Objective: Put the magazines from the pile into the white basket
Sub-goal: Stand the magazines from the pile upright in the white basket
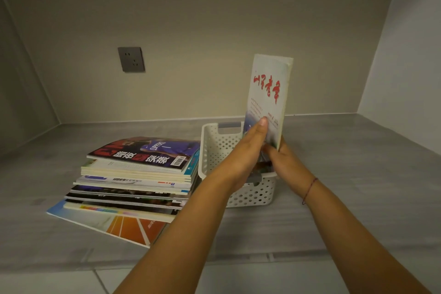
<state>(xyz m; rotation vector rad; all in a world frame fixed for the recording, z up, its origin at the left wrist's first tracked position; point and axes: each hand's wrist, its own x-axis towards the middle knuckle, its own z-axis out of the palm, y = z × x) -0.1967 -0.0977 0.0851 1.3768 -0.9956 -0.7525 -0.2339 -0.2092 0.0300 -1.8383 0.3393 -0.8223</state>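
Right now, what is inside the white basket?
An upright magazine, held by the left hand and right hand, has its lower end at the basket opening. Something dark shows inside between the hands; they cover the rest.

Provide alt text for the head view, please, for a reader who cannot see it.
Two hands hold a pale magazine with red lettering upright over a white basket, the left hand and right hand gripping its lower end. A pile of magazines sits just left of the basket on a grey surface, with a wall socket behind.
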